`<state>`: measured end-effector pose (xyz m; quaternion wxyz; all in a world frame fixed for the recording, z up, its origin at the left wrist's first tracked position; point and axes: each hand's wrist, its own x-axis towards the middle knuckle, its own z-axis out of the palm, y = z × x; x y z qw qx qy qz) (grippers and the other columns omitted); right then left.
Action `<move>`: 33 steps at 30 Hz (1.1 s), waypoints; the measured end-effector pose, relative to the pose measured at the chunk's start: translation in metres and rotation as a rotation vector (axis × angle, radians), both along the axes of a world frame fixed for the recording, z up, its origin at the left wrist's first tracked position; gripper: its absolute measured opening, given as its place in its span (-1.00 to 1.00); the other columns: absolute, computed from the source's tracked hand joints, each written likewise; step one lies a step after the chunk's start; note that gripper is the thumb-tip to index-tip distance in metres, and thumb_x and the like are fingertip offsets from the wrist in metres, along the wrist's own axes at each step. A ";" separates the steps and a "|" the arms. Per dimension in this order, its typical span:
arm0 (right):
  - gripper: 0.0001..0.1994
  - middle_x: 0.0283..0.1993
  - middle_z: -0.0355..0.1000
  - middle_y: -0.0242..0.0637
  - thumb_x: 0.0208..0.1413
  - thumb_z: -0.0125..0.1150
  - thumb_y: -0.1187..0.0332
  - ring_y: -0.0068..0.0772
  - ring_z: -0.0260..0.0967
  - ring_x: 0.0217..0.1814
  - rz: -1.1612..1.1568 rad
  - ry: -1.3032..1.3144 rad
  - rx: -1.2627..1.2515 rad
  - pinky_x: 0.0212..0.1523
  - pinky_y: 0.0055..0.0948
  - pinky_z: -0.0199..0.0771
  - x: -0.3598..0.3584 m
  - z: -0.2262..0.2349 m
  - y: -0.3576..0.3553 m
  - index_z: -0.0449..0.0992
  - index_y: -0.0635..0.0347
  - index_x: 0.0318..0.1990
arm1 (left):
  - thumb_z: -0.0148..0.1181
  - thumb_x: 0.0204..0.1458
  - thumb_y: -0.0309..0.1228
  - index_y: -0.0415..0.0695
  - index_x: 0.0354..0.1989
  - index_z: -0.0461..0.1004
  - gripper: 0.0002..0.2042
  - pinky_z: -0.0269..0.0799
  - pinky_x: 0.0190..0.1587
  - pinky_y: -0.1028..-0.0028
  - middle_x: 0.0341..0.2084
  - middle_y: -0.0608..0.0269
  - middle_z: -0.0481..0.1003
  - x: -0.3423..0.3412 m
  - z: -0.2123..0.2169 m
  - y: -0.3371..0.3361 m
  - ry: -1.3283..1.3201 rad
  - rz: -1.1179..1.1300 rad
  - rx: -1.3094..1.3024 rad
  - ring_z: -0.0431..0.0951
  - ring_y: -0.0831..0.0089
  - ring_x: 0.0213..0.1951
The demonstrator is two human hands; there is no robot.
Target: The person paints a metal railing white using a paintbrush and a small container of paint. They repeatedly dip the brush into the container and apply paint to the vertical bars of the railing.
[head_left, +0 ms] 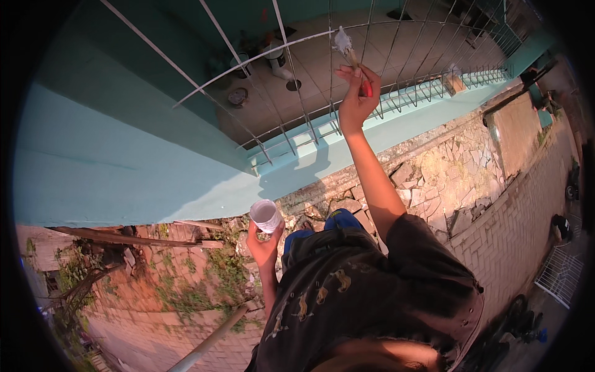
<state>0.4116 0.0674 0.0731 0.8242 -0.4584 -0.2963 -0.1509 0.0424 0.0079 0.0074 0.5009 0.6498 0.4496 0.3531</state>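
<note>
Low in front of my body, my left hand (263, 247) is closed around a small white cup (266, 217) and holds it with its mouth facing up. My right hand (357, 99) is raised on an outstretched arm and grips a paintbrush (343, 43). White paint coats the bristles, and red shows at the handle's lower end. The bristles are at a bar of the metal grille (300, 106); whether they touch it I cannot tell. Part of the grille's upper bars is white, while other bars look grey.
A turquoise wall (124, 167) fills the left, with a ledge (396, 115) under the grille. Behind the bars lie a tiled floor and a white pipe (280, 69). Broken stone slabs (458, 155) and brick paving (489, 217) lie below. A pole (211, 338) slants at lower left.
</note>
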 end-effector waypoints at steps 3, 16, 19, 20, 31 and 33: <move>-0.80 -0.13 0.61 -0.03 0.41 0.09 0.46 -0.26 0.64 -0.18 0.010 -0.180 -0.150 -0.07 -0.42 0.60 -0.014 0.000 0.010 0.38 0.38 0.07 | 0.51 -0.04 -0.45 -0.24 0.09 0.52 -0.52 0.41 0.07 0.40 -0.13 0.25 0.62 0.001 0.003 0.001 0.003 -0.008 -0.004 0.55 0.50 -0.07; -0.83 -0.12 0.61 -0.07 0.35 0.14 0.53 -0.30 0.63 -0.13 -0.060 -0.501 -0.345 0.00 -0.36 0.59 -0.038 -0.003 0.002 0.50 0.33 0.04 | 0.51 -0.04 -0.48 -0.24 0.06 0.52 -0.54 0.41 0.06 0.42 -0.16 0.26 0.62 -0.007 -0.002 -0.002 0.006 0.025 0.061 0.55 0.51 -0.09; -0.82 -0.18 0.61 -0.02 0.39 0.12 0.44 -0.25 0.63 -0.21 0.125 -0.285 -0.146 -0.04 -0.33 0.62 -0.041 0.002 -0.004 0.43 0.36 0.03 | 0.50 -0.04 -0.49 -0.24 0.06 0.52 -0.55 0.41 0.06 0.42 -0.16 0.26 0.62 -0.005 0.003 -0.002 -0.002 0.027 0.052 0.55 0.51 -0.09; -0.80 -0.20 0.61 0.00 0.41 0.10 0.41 -0.23 0.63 -0.23 0.218 -0.165 -0.040 -0.06 -0.32 0.63 -0.035 0.010 -0.003 0.40 0.36 0.03 | 0.50 -0.04 -0.49 -0.24 0.06 0.52 -0.55 0.41 0.06 0.42 -0.16 0.26 0.62 -0.003 0.006 -0.001 -0.011 0.024 0.042 0.55 0.51 -0.09; -0.73 -0.18 0.55 0.10 0.44 0.06 0.28 -0.17 0.60 -0.16 0.471 0.398 0.323 -0.03 -0.23 0.69 -0.002 0.019 -0.003 0.31 0.34 0.05 | 0.46 -0.03 -0.52 -0.25 0.08 0.51 -0.54 0.41 0.09 0.38 -0.12 0.25 0.60 -0.009 -0.001 -0.002 0.009 0.015 0.024 0.55 0.48 -0.05; -0.73 -0.14 0.54 0.09 0.43 0.08 0.27 -0.16 0.60 -0.15 0.532 0.438 0.325 0.00 -0.23 0.67 -0.004 0.014 0.008 0.32 0.31 0.06 | 0.47 -0.04 -0.52 -0.25 0.08 0.51 -0.54 0.40 0.10 0.38 -0.11 0.24 0.60 -0.008 -0.001 -0.001 0.011 0.008 0.010 0.55 0.47 -0.04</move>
